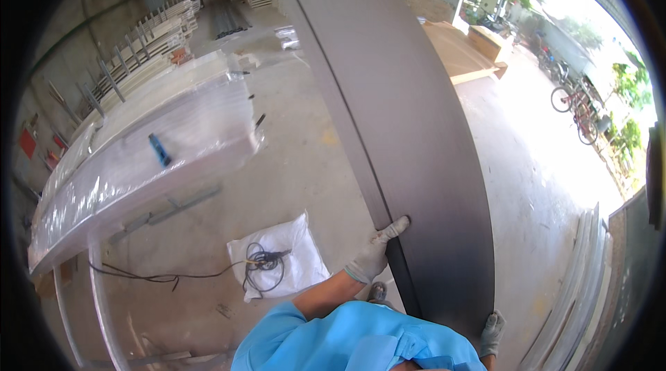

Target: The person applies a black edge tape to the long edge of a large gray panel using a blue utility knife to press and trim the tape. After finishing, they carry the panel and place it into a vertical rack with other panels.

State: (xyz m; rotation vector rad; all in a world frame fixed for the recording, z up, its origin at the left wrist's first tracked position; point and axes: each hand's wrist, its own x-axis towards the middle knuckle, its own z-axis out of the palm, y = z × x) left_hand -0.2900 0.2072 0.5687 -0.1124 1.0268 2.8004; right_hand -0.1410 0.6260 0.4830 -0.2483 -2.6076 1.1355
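Observation:
A long, flat, dark grey-brown panel (416, 114) stretches away from my body toward the far wall, with a dark groove running along its left side. My left hand (374, 253), in a pale glove, grips the panel's left edge, its thumb lying on the top face. At the near right corner my right hand (493, 333), also gloved, is closed around the opposite edge. The fingers of both hands are partly hidden by the panel.
Left stands a rack with plastic-wrapped panels (139, 142) and a blue tool (159, 149) on top. A coiled black cable (263, 260) lies on a white sack (305, 260). Long strips (569, 301) lie at right; a cardboard-covered stack (451, 52) and bicycles (579, 111) are farther off.

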